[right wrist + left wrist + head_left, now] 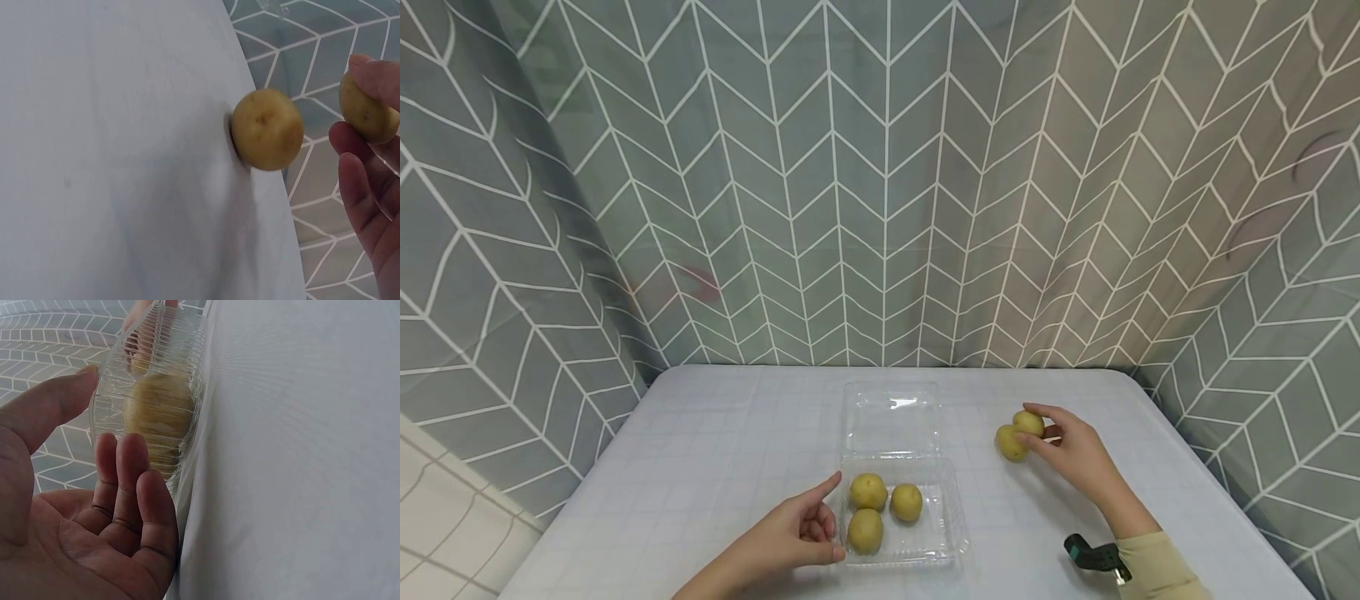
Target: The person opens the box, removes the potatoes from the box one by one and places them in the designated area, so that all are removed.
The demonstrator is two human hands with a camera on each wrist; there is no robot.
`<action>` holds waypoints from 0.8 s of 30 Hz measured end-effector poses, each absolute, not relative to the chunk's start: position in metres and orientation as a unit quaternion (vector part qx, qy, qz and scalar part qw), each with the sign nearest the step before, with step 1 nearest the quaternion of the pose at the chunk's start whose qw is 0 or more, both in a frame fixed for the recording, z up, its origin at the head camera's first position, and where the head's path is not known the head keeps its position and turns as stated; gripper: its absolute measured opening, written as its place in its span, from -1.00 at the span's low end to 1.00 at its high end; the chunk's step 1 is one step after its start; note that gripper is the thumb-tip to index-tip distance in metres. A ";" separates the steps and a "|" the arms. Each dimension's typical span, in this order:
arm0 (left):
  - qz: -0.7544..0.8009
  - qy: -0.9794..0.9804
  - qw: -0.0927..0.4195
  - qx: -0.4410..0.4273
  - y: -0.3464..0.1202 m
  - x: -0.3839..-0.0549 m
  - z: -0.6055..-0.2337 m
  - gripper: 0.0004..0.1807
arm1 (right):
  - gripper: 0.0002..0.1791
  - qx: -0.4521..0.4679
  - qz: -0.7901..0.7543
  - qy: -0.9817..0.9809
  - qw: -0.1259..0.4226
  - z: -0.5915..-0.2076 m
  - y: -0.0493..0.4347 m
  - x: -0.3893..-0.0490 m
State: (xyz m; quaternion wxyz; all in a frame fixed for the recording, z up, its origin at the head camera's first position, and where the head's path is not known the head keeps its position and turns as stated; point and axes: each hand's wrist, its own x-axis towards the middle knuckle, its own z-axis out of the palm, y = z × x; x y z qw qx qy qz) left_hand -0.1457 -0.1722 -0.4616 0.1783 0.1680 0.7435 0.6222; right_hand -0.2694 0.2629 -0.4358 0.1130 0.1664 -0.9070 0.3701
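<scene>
Yellow round potato, right of the clear-plastic hinged box, in your right hand, fingers pinching.
A weak pinch could drop it; your left hand, fingers relaxed, could bump the box.

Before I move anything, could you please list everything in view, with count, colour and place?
Table: 1, white-covered, centre
Box: 1, clear, on the table
Lid: 1, clear, open behind the box
Boxed potatoes: 3, yellow, inside the box
Loose potato: 1, yellow, on the table's right
Held potato: 1, yellow, in the grip of the right hand
Curtain: count unclear, grey-green, white-lined, behind and beside the table
Lined surface: 1, off-white, lower left
Wrist device: 1, black and green, right wrist
Sleeve: 1, beige, right forearm
Left hand: 1, bare, at the box's left side
Right hand: 1, bare, right side
</scene>
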 end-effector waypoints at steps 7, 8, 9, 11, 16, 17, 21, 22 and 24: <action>0.616 0.748 0.179 0.171 -0.172 -0.146 -0.461 0.06 | -0.40 0.153 0.354 -0.915 0.118 -0.440 0.276 -0.272; 0.614 0.749 0.179 0.171 -0.172 -0.146 -0.461 0.06 | -0.40 0.150 0.352 -0.916 0.119 -0.440 0.279 -0.273; 0.613 0.750 0.180 0.169 -0.172 -0.146 -0.461 0.06 | -0.39 0.147 0.350 -0.918 0.119 -0.441 0.281 -0.274; 0.611 0.752 0.181 0.167 -0.172 -0.146 -0.461 0.06 | -0.38 0.140 0.345 -0.921 0.115 -0.442 0.284 -0.275; 0.610 0.754 0.182 0.162 -0.173 -0.146 -0.460 0.06 | -0.37 0.124 0.336 -0.927 0.110 -0.446 0.293 -0.277; 0.609 0.755 0.181 0.164 -0.173 -0.146 -0.460 0.06 | -0.38 0.122 0.335 -0.928 0.111 -0.447 0.294 -0.278; 0.611 0.752 0.178 0.172 -0.172 -0.146 -0.461 0.07 | -0.38 0.114 0.333 -0.929 0.112 -0.452 0.301 -0.279; 0.611 0.752 0.178 0.173 -0.172 -0.146 -0.461 0.07 | -0.38 0.113 0.331 -0.930 0.111 -0.454 0.303 -0.280; 0.612 0.751 0.177 0.174 -0.172 -0.146 -0.461 0.07 | -0.38 0.114 0.329 -0.931 0.113 -0.458 0.307 -0.281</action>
